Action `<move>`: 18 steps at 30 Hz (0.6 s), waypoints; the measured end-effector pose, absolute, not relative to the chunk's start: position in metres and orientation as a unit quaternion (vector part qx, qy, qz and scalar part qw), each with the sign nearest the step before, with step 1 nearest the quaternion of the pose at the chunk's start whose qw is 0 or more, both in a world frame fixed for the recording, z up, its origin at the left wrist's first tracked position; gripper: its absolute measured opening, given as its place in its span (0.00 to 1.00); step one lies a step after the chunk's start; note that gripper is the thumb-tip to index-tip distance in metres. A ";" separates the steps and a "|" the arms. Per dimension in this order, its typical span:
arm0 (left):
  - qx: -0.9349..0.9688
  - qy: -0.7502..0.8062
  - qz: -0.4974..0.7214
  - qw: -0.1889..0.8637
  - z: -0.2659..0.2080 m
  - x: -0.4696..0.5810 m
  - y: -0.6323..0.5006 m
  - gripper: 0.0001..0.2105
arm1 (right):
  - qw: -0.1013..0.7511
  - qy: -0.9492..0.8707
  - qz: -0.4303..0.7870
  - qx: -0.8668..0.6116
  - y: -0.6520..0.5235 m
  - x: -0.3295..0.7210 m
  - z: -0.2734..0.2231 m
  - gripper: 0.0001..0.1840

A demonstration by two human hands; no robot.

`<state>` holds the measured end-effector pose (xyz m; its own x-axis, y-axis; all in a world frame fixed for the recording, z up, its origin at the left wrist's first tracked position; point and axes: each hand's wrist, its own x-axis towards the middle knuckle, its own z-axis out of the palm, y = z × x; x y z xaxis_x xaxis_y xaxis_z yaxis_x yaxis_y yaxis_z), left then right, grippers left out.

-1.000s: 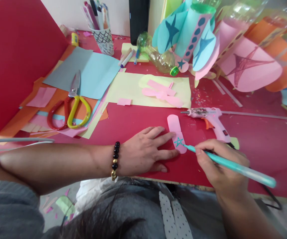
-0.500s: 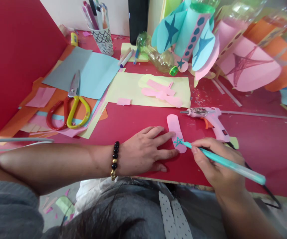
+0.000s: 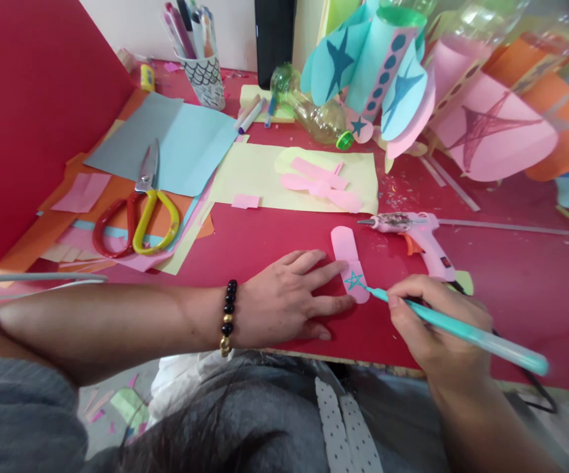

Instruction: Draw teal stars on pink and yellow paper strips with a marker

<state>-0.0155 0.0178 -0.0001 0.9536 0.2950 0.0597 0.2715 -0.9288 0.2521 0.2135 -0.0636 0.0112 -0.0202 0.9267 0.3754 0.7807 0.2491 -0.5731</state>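
Pink round-ended paper strip [image 3: 345,244] flat on red surface [image 3: 245,243]; L hand [image 3: 282,299] spread beside it, fingertips at edge. R hand [image 3: 445,349] fingers closed round teal felt-tip pen [image 3: 462,328], tip by star. Done: teal 5-pt star outline [image 3: 355,281]. Prob. outstanding: star infill; interior approx. all pink.

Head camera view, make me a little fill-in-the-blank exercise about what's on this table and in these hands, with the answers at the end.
1. The right hand holds a pen near a pink paper strip, on which a ____ is drawn.
2. The left hand touches the strip, and a beaded ____ circles its wrist.
3. The scissors pair a red handle with a ____ one.
4. The glue gun has a trigger colored ____.

Missing words: star; bracelet; yellow; orange.
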 end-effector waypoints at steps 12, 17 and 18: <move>0.980 0.142 0.054 0.126 -0.001 -0.016 0.018 0.25 | 0.361 -0.703 0.109 -0.603 -0.063 0.206 0.018 0.03; 0.981 0.143 0.049 0.125 -0.001 -0.016 0.018 0.25 | 0.338 -0.723 0.112 -0.592 -0.063 0.211 0.014 0.03; 0.981 0.143 0.050 0.125 0.000 -0.016 0.017 0.25 | 0.337 -0.722 0.110 -0.594 -0.063 0.211 0.013 0.03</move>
